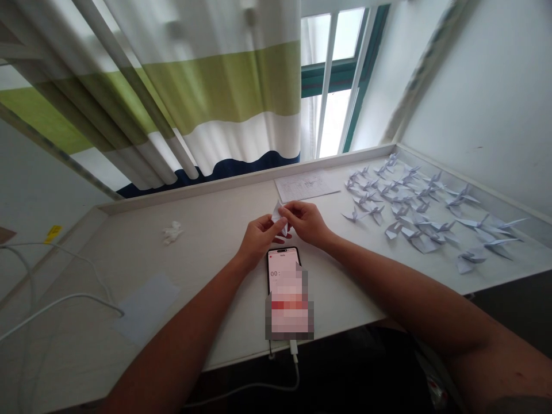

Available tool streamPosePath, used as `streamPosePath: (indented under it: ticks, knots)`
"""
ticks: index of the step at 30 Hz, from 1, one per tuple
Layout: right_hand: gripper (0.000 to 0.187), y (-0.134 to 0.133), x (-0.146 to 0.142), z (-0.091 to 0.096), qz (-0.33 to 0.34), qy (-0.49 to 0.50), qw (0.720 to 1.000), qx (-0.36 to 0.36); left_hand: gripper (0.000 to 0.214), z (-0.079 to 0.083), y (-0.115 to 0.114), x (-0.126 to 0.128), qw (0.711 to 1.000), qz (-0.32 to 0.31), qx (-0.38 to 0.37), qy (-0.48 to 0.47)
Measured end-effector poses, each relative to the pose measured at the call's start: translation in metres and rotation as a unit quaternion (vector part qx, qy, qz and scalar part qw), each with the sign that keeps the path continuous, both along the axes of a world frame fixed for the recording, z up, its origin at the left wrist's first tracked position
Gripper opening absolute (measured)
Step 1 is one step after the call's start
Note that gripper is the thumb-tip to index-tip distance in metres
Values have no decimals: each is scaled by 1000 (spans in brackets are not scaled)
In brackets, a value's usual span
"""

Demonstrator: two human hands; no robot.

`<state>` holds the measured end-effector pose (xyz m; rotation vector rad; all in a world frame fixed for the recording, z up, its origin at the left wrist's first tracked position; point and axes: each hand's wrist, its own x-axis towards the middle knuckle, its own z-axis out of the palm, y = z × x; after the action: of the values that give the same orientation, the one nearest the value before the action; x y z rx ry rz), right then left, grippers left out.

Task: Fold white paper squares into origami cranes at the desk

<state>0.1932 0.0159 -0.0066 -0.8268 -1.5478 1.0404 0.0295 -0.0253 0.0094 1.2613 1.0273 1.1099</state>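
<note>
My left hand (259,237) and my right hand (305,221) meet above the middle of a white table (207,241), both pinched on one small folded white paper piece (278,215). The paper sticks up between the fingertips, partly hidden by them. Just below my hands lies a phone (282,270) with its screen lit, a cable running from its near end off the table's front edge.
Several folded paper cranes (409,201) cover the table's right part. A printed sheet (307,185) lies behind my hands, a crumpled scrap (172,232) to the left, a flat white sheet (146,305) and white cables (56,302) at near left. Curtain and window stand behind.
</note>
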Motion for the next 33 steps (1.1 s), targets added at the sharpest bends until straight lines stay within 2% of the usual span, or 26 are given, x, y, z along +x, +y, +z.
streamPosePath:
  ticks: [4,12,18,24,33]
  knots:
    - [56,-2,-1,2,1,-4,1000,-3,40,1,-2,1,1000,0,18,15]
    - [54,4,5,4,33,1,999,-19,35,-6,7,-7,1000,3,8,-17]
    - [54,1,5,5,79,-7,997,-25,32,-8,8,-6,999,-36,3,7]
    - [51,3,7,6,84,-3,996,-19,21,-9,6,-6,998,-56,11,38]
    - [47,5,10,10,82,18,996,-28,38,-8,3,-4,992,-53,66,88]
